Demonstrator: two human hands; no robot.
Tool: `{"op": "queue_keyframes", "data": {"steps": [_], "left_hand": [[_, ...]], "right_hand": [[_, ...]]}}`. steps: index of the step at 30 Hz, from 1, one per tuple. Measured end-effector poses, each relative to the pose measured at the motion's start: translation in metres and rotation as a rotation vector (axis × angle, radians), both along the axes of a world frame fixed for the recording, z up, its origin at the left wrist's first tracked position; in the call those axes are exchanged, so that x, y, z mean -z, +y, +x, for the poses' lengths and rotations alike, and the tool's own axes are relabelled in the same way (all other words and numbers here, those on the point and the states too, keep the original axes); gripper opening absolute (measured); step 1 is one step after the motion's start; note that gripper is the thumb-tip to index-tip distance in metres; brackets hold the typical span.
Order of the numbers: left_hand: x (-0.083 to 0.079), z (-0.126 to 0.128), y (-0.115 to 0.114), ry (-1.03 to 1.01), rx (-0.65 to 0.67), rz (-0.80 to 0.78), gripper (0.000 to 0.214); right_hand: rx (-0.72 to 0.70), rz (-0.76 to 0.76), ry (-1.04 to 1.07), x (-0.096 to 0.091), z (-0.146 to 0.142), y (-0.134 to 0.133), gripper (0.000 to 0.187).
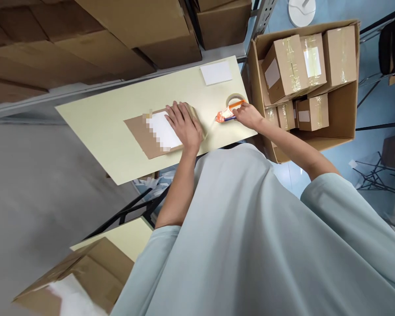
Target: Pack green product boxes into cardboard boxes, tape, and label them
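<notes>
Pressing the flat parcel (158,131) to the desk (95,127) with the left hand (184,125) spread wide, the person does well to keep it pinned — the right hand (246,115) grips the tape dispenser (228,112) just beside it — so tape would lie straight.

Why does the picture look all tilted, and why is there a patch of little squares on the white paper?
In the head view, the table runs slanted because the camera is tilted. The label on the cardboard parcel under the left hand is pixelated at its left edge. Shiny glare streaks the taped boxes. The bottom-left carton looks soft, blurred.
</notes>
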State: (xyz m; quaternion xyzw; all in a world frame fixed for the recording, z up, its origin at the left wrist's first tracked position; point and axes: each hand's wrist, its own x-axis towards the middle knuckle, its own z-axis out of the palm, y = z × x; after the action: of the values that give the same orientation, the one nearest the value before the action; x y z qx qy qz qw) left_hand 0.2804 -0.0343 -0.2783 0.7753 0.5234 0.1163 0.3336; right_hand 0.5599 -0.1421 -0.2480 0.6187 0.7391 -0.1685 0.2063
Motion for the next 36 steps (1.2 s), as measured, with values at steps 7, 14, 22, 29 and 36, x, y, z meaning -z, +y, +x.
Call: {"op": "queue_keyframes", "data": {"steps": [7, 14, 22, 29, 36], "left_hand": [[-0.004, -0.048, -0.008, -0.056, 0.293, 0.023, 0.067], [0.013, -0.058, -0.014, -0.073, 0.177, 0.118, 0.046], [0.028, -0.054, -0.023, -0.191, 0.112, 0.104, 0.035], [0.03, -0.05, -0.025, -0.203, 0.094, 0.176, 0.031], [0.024, -0.051, -0.026, -0.114, 0.145, 0.163, 0.031]], "right_hand": [[-0.105, -0.055, 0.097, 0.004, -0.066, 0.029, 0.039], [-0.169, -0.063, 0.145, 0.005, -0.097, 0.024, 0.044], [-0.155, -0.11, 0.147, -0.012, -0.034, -0.019, 0.042], [0.08, -0.118, 0.031, -0.027, -0.022, 0.012, 0.044], [0.267, -0.049, 0.107, -0.03, -0.114, 0.064, 0.045]]}}
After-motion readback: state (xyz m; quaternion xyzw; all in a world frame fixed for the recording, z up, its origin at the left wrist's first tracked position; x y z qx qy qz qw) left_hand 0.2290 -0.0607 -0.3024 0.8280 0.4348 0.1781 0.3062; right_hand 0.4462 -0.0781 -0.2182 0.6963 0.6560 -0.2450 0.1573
